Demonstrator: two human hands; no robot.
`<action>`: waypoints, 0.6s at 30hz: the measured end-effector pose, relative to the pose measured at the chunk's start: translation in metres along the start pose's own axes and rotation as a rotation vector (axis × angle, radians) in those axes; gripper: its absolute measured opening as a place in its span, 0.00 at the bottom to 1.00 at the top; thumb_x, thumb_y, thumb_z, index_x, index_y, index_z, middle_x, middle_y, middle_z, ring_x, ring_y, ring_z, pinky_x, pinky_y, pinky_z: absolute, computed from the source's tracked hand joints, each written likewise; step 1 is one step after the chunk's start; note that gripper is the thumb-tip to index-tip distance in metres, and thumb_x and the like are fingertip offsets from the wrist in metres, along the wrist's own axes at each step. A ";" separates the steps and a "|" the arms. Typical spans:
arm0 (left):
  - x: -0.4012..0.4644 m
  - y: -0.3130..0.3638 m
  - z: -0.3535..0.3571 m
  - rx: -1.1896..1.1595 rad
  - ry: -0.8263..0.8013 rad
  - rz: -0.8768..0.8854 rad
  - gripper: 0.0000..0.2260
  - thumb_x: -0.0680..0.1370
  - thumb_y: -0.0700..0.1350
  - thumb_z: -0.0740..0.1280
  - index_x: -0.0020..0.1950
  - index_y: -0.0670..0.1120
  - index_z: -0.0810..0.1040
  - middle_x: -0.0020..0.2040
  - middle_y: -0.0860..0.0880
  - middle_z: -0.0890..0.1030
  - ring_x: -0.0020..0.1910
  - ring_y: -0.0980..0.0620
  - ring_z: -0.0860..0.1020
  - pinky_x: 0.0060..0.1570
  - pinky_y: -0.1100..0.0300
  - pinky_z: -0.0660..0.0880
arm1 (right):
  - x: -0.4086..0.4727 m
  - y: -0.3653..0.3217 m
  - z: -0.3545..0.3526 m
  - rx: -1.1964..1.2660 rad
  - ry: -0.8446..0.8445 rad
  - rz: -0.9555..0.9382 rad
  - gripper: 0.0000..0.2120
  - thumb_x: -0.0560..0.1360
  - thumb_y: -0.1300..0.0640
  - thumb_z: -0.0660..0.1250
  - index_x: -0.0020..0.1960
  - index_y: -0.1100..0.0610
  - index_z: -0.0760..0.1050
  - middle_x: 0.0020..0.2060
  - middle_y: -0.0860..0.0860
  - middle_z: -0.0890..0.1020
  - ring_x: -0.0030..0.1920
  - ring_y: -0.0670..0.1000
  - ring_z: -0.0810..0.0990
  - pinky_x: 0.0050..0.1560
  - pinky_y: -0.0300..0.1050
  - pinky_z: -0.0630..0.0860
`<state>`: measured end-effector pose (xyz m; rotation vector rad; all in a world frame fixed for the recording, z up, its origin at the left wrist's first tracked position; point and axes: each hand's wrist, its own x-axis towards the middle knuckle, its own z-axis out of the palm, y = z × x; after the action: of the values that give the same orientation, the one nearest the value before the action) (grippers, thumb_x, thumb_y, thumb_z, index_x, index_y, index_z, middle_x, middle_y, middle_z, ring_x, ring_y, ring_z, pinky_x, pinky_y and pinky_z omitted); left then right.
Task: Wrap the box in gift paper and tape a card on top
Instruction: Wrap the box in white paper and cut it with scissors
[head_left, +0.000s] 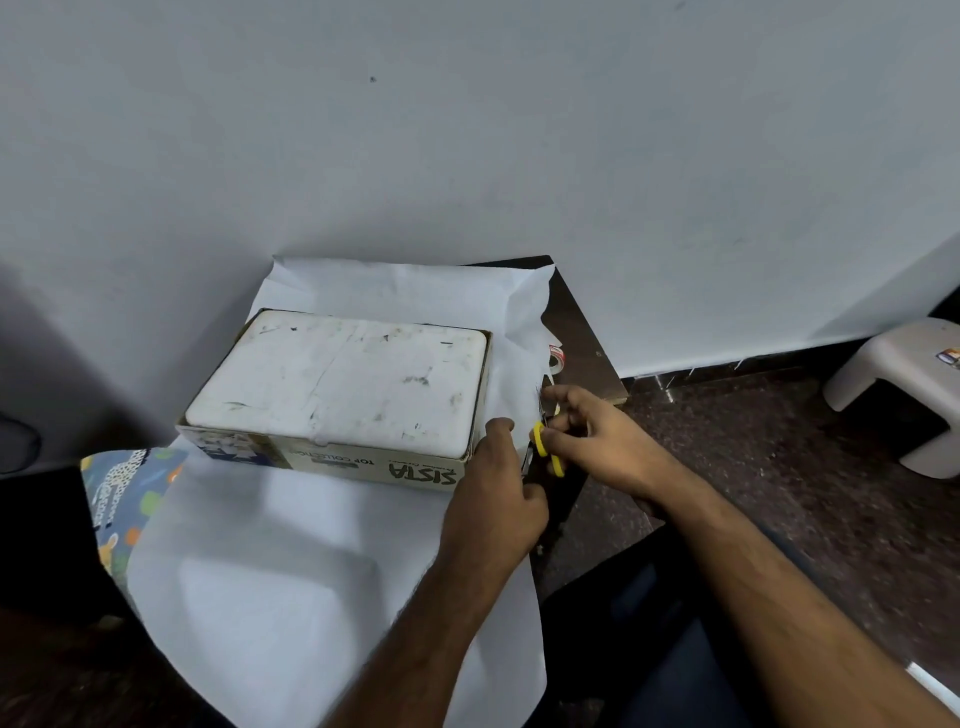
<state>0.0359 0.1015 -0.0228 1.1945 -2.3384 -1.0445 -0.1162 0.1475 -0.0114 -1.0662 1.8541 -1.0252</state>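
Near the right edge of the tabletop (587, 332), the unwrapped box (343, 384) lies on gift paper (291, 561) being trimmed: scissors (545, 447) are grasped in the right grip (597, 441), paper pinched by the left grip (498, 478); folding, taping, card remain.

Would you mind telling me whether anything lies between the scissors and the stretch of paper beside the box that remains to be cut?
Nothing visible does. The right hand holds the yellow-handled scissors at the paper's right edge, beside the box, and the left hand grips the paper just behind them. The tape roll lies farther back, partly hidden by the paper.
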 end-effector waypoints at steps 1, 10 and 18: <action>0.001 0.000 0.000 -0.008 0.005 0.000 0.27 0.77 0.38 0.66 0.74 0.48 0.61 0.61 0.44 0.77 0.58 0.45 0.78 0.52 0.51 0.78 | -0.002 0.000 -0.002 0.003 -0.013 -0.016 0.20 0.80 0.59 0.70 0.70 0.54 0.69 0.45 0.57 0.85 0.42 0.57 0.85 0.55 0.55 0.80; 0.005 -0.003 0.001 -0.015 0.052 0.001 0.24 0.79 0.38 0.65 0.74 0.47 0.65 0.58 0.40 0.78 0.53 0.45 0.79 0.44 0.61 0.73 | 0.015 0.009 -0.021 -0.125 0.467 -0.219 0.17 0.77 0.58 0.71 0.66 0.52 0.77 0.51 0.50 0.82 0.39 0.45 0.78 0.46 0.34 0.75; 0.003 -0.004 0.002 -0.026 0.074 -0.016 0.24 0.79 0.38 0.65 0.74 0.47 0.65 0.58 0.39 0.79 0.55 0.43 0.79 0.47 0.57 0.77 | 0.064 0.021 -0.023 -0.713 0.471 -0.058 0.08 0.79 0.55 0.67 0.54 0.57 0.79 0.49 0.53 0.76 0.50 0.58 0.79 0.44 0.46 0.70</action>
<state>0.0351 0.0990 -0.0269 1.2227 -2.2559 -1.0149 -0.1665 0.1031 -0.0347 -1.3574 2.7028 -0.6811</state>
